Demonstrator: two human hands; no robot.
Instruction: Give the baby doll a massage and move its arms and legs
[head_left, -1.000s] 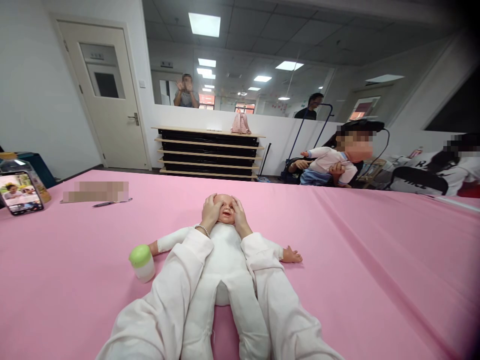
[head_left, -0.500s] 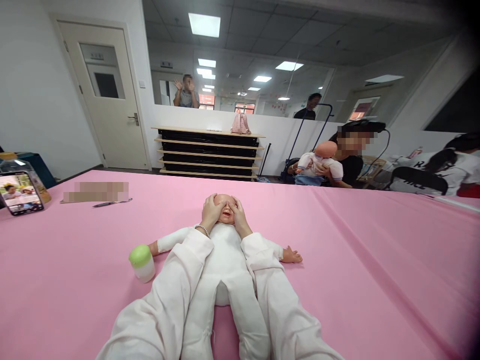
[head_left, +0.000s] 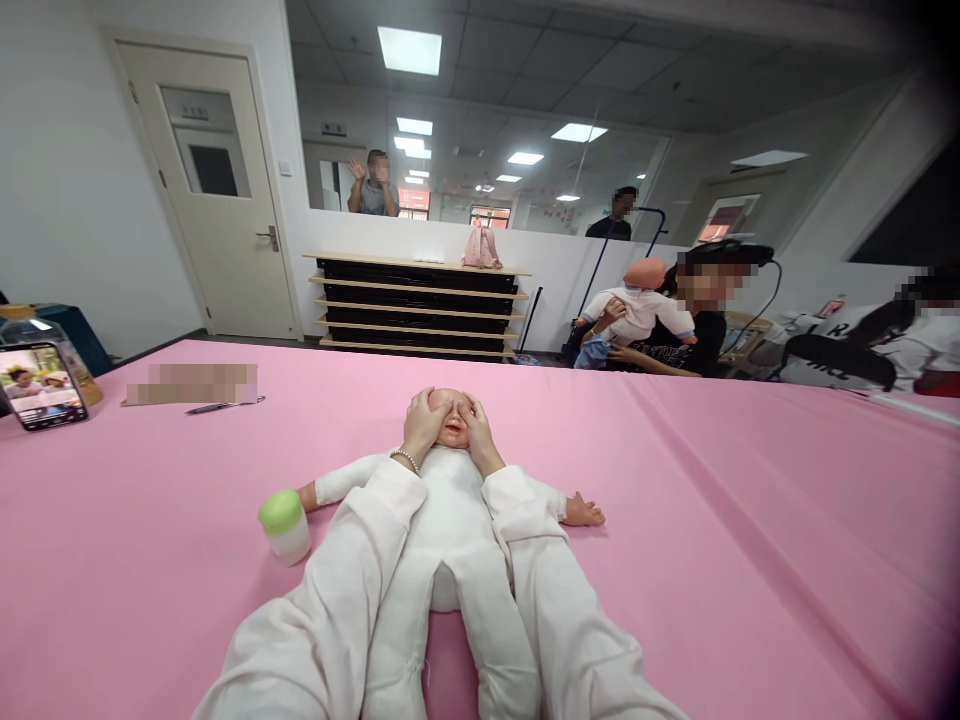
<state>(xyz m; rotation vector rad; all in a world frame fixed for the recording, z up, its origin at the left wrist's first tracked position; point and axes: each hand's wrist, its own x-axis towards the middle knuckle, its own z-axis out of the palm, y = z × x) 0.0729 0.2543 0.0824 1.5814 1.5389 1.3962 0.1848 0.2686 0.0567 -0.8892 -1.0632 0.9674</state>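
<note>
A baby doll [head_left: 450, 510] in a white cloth body lies on its back on a pink cloth [head_left: 660, 590], its head away from me and its arms spread. My left hand [head_left: 424, 420], with a beaded bracelet at the wrist, cups one side of the doll's head, the thumb lying toward the nose. On the other side my right hand [head_left: 482, 430] holds the head in the same way. Thumbs and palms cover the eyes and cheeks; forehead, nose and mouth show between them. Beside the doll's hand at left stands a small jar with a green lid [head_left: 285, 525].
At left are a propped phone [head_left: 43, 388], a bottle [head_left: 79, 370] and a pen [head_left: 225, 406]. Beyond the table stand wooden shelves [head_left: 420, 280] with a pink backpack [head_left: 481, 248]. Another person [head_left: 697, 330] at right holds a second doll [head_left: 637, 310]. More people are behind the glass.
My hands and the doll beneath them stay put. In the background, the other person has raised and turned the second doll, so its back now faces me.
</note>
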